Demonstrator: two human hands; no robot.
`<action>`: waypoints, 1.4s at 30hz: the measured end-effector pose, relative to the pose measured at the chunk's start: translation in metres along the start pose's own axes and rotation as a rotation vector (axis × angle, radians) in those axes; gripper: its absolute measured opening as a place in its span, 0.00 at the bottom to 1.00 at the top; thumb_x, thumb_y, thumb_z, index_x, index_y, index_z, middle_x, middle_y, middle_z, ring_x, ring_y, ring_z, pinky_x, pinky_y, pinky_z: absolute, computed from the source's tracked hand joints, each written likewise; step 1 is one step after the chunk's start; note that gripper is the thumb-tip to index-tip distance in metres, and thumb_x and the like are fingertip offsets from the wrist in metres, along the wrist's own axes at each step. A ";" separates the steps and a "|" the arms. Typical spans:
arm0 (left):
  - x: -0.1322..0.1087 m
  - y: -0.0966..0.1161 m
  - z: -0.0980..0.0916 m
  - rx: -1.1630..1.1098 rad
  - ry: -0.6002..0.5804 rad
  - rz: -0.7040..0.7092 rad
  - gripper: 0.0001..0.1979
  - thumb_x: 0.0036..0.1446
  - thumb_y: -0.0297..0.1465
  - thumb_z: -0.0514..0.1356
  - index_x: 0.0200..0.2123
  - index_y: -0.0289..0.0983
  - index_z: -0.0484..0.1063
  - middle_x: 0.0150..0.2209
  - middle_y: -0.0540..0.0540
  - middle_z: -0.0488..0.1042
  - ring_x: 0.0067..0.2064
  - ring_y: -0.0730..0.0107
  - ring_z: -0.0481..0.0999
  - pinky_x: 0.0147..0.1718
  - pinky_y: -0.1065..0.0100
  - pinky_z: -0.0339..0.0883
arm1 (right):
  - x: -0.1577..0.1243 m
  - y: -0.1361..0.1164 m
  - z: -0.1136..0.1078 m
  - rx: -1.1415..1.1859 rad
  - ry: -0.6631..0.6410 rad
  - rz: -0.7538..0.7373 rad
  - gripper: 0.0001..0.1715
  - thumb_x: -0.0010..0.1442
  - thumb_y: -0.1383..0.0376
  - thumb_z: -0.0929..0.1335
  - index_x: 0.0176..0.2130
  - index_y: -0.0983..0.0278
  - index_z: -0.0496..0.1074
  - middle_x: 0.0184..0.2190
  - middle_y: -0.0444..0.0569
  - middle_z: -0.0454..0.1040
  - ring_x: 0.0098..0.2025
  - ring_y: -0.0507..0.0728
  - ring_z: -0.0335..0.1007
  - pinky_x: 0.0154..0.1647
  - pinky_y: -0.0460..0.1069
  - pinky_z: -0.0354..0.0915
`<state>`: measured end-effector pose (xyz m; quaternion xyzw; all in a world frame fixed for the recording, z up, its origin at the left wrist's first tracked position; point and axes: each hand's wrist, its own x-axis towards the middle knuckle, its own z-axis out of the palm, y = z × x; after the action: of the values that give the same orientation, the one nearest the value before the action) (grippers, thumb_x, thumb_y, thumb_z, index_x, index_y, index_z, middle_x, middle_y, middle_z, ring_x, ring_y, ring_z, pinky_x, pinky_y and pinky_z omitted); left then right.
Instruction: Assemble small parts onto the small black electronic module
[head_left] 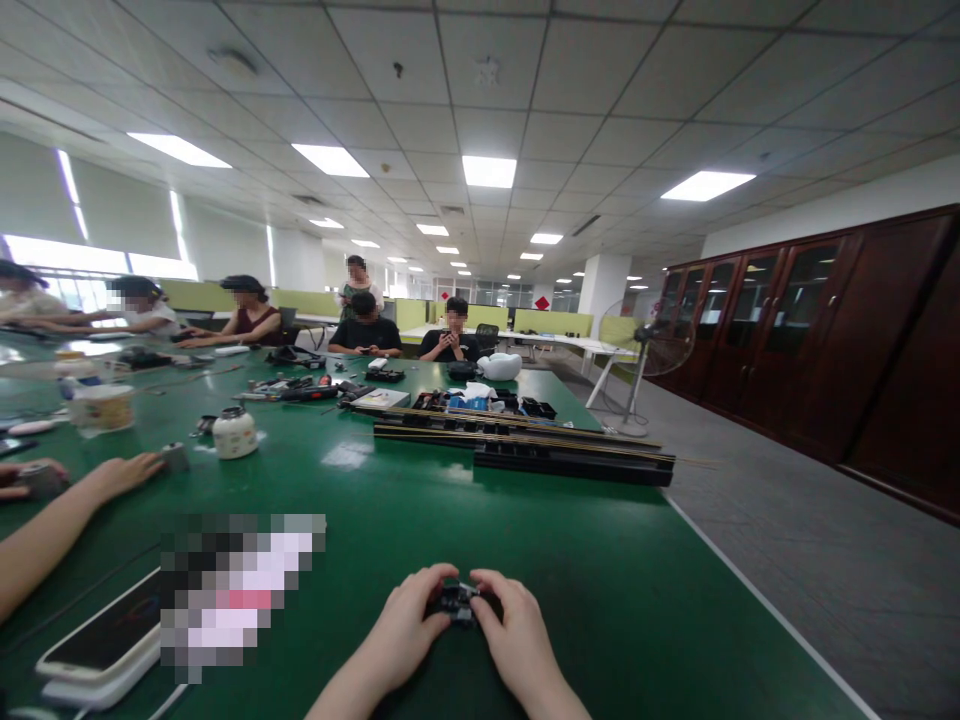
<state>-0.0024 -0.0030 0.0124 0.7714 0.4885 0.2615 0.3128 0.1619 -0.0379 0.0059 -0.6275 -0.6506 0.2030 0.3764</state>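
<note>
Between my two hands is a small black and grey part, too small to name for sure. My left hand curls round its left side, with the thumb at the near edge and the fingers at the far edge. From the right, my right hand grips it in the same way, thumb and fingers bent. The part is held close to the green table; whether it touches the surface I cannot tell. My fingers hide its two ends.
Long black trays with thin rods lie ahead. At left are a phone, a white jar and a plastic tub. A co-worker's arm reaches in from the left, its hand at a small grey block. Other people sit farther off.
</note>
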 end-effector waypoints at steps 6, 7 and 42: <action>0.002 -0.005 0.003 -0.005 0.039 0.071 0.23 0.42 0.22 0.54 0.45 0.39 0.67 0.47 0.44 0.70 0.49 0.63 0.67 0.51 0.65 0.58 | 0.001 0.002 0.001 0.003 0.007 0.037 0.17 0.53 0.62 0.63 0.44 0.58 0.70 0.37 0.47 0.75 0.43 0.57 0.69 0.46 0.50 0.60; 0.002 -0.006 0.004 -0.003 0.051 0.076 0.23 0.41 0.22 0.54 0.44 0.39 0.68 0.50 0.44 0.68 0.52 0.63 0.65 0.53 0.64 0.56 | 0.001 0.002 0.001 0.008 0.007 0.040 0.17 0.54 0.61 0.63 0.44 0.58 0.70 0.37 0.47 0.75 0.43 0.57 0.69 0.46 0.50 0.61; 0.002 -0.007 0.002 0.009 0.037 0.079 0.23 0.43 0.23 0.55 0.46 0.40 0.68 0.51 0.44 0.68 0.53 0.63 0.65 0.53 0.65 0.56 | 0.000 0.001 0.001 -0.038 -0.046 -0.065 0.11 0.50 0.66 0.66 0.35 0.55 0.75 0.41 0.46 0.73 0.46 0.58 0.67 0.50 0.52 0.59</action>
<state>-0.0040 0.0005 0.0058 0.7867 0.4645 0.2855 0.2896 0.1618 -0.0377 0.0048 -0.6084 -0.6828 0.1928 0.3556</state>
